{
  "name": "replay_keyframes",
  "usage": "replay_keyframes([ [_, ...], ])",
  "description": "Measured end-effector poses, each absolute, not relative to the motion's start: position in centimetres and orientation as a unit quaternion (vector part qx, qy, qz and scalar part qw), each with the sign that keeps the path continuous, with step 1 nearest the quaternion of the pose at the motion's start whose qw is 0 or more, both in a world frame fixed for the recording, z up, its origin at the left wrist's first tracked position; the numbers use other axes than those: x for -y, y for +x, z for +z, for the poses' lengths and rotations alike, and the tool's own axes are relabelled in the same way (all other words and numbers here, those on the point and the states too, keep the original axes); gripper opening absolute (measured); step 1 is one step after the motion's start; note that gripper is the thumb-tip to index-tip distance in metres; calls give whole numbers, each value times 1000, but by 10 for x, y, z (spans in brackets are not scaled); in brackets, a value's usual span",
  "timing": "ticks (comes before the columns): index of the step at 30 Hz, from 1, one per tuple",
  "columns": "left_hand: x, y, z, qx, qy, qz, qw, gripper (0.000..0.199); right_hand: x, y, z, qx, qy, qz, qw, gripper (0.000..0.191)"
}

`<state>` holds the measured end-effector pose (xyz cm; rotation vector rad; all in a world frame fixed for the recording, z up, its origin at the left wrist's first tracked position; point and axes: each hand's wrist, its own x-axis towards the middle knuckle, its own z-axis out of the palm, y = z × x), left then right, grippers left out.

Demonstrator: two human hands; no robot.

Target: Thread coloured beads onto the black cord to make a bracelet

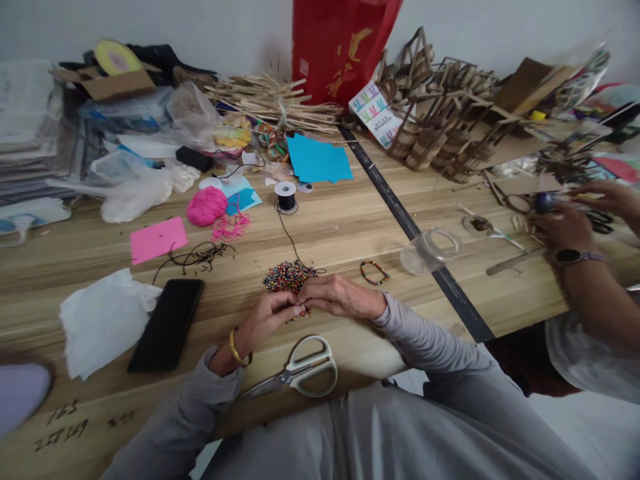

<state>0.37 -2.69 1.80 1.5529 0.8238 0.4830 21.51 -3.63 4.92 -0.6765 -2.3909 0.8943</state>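
Note:
My left hand [273,312] and my right hand [343,297] meet at the near side of a pile of small multicoloured beads [286,275]. The fingers of both hands are pinched together. A few beads [305,312] show at and under the fingertips, but what the fingers grip is mostly hidden. A thin black cord [290,237] runs from a white-ended spool [286,196] down to the pile, with a small loop by my right hand. Right of my hands lies a beaded bracelet [374,272]. White-handled scissors [300,373] rest close to the table's front edge.
Left of the beads lie a black phone [167,325], white tissue [105,323], black cord scraps [200,257] and pink yarn [207,206]. A clear plastic container [431,251] sits by a dark strip [415,230]. Another person's hands [565,223] work at far right. Clutter lines the wall.

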Motion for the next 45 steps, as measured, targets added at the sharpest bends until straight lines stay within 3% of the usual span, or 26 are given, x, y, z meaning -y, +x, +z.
replay_keyframes([
  [27, 26, 4, 17, -376, 631, 226, 640, 22, 41, 215, 45, 929, -259, 187, 187, 27],
  [45, 30, 7, 18, -359, 579, 272, 680, 31, 42, 212, 43, 883, -296, 285, 225, 14],
])
